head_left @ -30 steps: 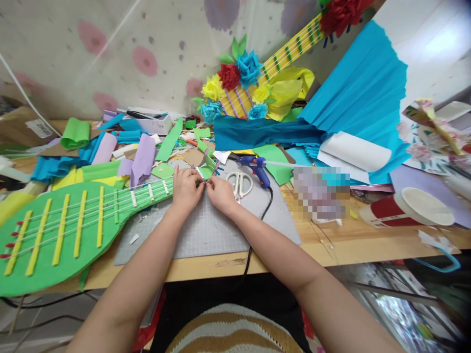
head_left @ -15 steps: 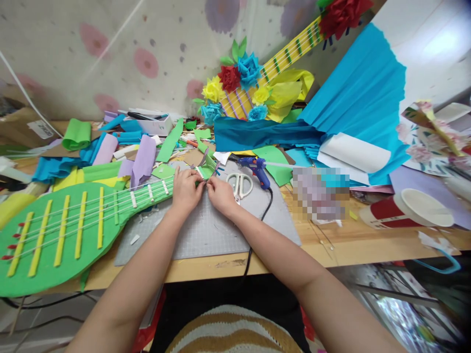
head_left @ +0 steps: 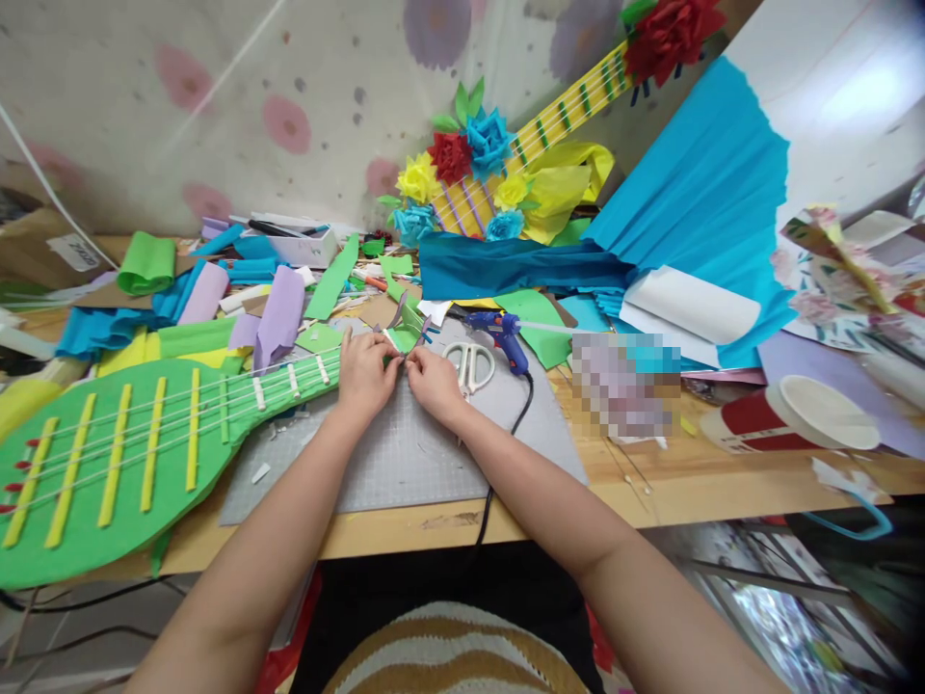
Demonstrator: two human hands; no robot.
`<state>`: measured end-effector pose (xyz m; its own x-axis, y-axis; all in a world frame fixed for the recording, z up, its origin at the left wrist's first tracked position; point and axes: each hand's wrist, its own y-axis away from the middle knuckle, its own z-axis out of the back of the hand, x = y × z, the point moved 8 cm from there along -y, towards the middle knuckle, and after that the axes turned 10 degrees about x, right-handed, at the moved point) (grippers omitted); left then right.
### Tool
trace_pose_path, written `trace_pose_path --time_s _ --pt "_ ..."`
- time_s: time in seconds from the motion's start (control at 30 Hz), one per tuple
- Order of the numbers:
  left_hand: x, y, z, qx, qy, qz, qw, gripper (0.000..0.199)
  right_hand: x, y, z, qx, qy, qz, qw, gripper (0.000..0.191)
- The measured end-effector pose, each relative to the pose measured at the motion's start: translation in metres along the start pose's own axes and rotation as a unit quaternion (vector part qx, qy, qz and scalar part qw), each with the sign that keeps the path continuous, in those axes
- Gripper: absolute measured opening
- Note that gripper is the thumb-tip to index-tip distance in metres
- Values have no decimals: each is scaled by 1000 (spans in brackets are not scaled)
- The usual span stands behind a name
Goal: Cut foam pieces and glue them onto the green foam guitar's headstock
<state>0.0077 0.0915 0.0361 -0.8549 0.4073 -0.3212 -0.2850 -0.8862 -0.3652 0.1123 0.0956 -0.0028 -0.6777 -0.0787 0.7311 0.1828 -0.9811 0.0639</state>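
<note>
The left grip [head_left: 365, 370] clamps the green, lute-shaped, paper-covered instrument [head_left: 171, 458] by its neck [head_left: 309, 380], probably steadying it; just beside, the right grip [head_left: 435, 383] pinches together, contents hidden.

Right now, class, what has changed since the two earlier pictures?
Nothing was visibly moved, taken or let go; only the camera's view shifted slightly. The left hand stays on the neck of the green lute model, the right hand pinched beside it. White-handled scissors and blue glue gun lie as before.
</note>
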Motion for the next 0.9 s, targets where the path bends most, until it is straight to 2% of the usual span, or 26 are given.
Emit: trace_pose_path --time_s 0.1,0.2,0.27,0.33,0.4,0.47,0.57,0.63,0.7,0.8,0.83,0.9 --pt "0 0 0 -7 -6 -6 1000 7 8 3 4 -26 44 20 998 14" --pt "-1 0 0 -5 -8 -10 1000 6 -5 -5 -6 36 -78 -30 996 10" --pt "-1 1 1 -6 -8 -9 1000 6 -14 -9 -16 85 -176 -69 978 9" --pt "-2 0 1 -6 -7 -10 1000 6 -16 -10 -17 96 -206 -77 971 9" --pt "-2 0 1 -3 -3 -8 1000 7 -12 -8 -10 62 -143 -52 986 9" --pt "-2 -1 1 -2 2 -3 1000 7 -3 -4 0 9 -36 -9 999 11" --pt "0 -2 1 -5 5 3 1000 7 8 2 6 -34 55 29 998 15" --pt "0 -2 1 -3 6 1 1000 7 4 -1 4 -21 15 15 1000 13" --pt "-1 -2 1 -4 5 -3 1000 6 -5 -6 -3 23 -101 -23 994 10" --pt "-2 -1 3 -14 2 -9 1000 5 -15 -12 -17 97 -264 -67 957 9" --pt "-3 -1 3 -16 -1 -11 1000 5 -15 -13 -17 102 -271 -69 955 9" --pt "-3 -2 3 -14 -5 -13 1000 6 -12 -12 -10 70 -196 -44 977 9"
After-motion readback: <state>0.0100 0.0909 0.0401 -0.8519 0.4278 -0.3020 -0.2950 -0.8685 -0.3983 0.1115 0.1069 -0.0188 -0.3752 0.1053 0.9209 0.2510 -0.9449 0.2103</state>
